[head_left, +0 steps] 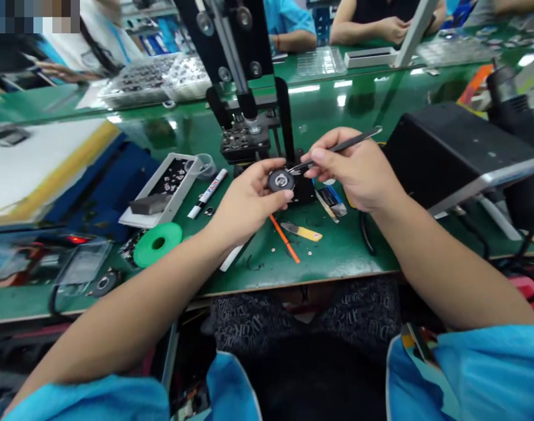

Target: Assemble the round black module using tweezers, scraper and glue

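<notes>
Between thumb and fingers, my left hand (252, 196) grips a small round black part (281, 180) with a silvery centre. My right hand (348, 166) is closed on a pair of dark tweezers (346, 143), and their tip is at the upper right rim of the round part. Whether the tip touches the part, I cannot tell. Just behind both hands stands a black press-like machine (245, 140) with a metal fixture. Below them on the green bench lie an orange stick (285, 238) and a yellow-handled blade (302, 231).
To the left are a paint marker (207, 194), a white box of small parts (162, 190) and a green spool (157, 244). A black box-shaped device (464, 152) stands on the right. Across the bench, other people sit near clear trays (322, 61).
</notes>
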The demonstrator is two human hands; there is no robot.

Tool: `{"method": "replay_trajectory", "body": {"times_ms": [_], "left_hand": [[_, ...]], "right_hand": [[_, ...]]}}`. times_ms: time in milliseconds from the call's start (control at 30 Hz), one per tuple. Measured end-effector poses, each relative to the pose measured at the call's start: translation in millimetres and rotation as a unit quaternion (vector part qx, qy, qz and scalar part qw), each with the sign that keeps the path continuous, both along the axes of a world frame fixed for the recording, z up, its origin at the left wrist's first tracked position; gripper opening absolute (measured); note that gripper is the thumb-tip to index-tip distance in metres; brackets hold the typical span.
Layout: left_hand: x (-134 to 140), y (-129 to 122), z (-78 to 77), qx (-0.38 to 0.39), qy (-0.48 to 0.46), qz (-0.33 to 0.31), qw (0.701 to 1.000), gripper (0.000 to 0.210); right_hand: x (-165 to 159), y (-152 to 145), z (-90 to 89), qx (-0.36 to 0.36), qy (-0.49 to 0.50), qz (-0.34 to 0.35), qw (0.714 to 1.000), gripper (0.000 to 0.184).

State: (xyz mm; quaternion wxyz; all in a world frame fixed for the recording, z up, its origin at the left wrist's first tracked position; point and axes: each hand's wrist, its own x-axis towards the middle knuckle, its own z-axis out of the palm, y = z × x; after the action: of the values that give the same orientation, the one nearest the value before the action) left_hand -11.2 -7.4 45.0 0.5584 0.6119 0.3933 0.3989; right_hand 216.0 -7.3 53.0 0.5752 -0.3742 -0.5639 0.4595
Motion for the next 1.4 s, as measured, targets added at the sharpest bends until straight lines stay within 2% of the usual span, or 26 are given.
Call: {"method": "replay_trajectory", "body": {"times_ms": [100, 233, 333, 433, 533, 733, 1000, 1200, 1300, 1400], "left_hand": [[6, 1, -1.7, 0.011, -0.021, 0.001, 1.000, 0.068], [5, -3, -17.4, 0.022, -0.008, -0.004, 1.000, 0.068], [2, -3, -26.1, 0.011, 0.014, -0.001, 1.000, 0.069], [1, -3, -27.6, 0.013, 0.010, -0.003, 1.000, 0.070], [0, -6, -25.4, 0.024, -0.006, -0.015, 1.000, 0.071], [0, -10, -24.3, 0.037, -0.023, -0.035, 0.998, 0.073], [-2, -8, -25.0, 0.035, -0.023, -0.034, 0.999, 0.074], [0, -8, -26.1, 0.036, -0.028, -0.034, 0.998, 0.074], [-1, -8, -25.9, 0.043, -0.032, -0.029, 0.998, 0.073], [-1, -8, -25.5, 0.055, -0.025, -0.020, 0.998, 0.073]], "right_hand": [[1, 0, 0.3, 0.000, 0.011, -0.026, 1.000, 0.048], [2, 2, 0.5, -0.006, 0.031, -0.061, 0.998, 0.045], [1, 2, 2.4, -0.023, 0.047, -0.095, 0.994, 0.036], [-2, 0, 5.7, -0.048, 0.063, -0.110, 0.991, 0.029], [-5, -2, 8.3, -0.057, 0.074, -0.096, 0.991, 0.037], [-7, -3, 4.7, -0.062, 0.047, -0.077, 0.994, 0.068], [-6, -6, 3.1, -0.085, -0.007, -0.048, 0.995, 0.077], [-2, -6, 4.6, -0.069, -0.083, -0.066, 0.992, 0.068], [2, -5, 1.0, -0.068, -0.176, -0.018, 0.982, 0.059], [3, -5, -0.7, -0.103, -0.312, 0.050, 0.943, 0.044]]}}
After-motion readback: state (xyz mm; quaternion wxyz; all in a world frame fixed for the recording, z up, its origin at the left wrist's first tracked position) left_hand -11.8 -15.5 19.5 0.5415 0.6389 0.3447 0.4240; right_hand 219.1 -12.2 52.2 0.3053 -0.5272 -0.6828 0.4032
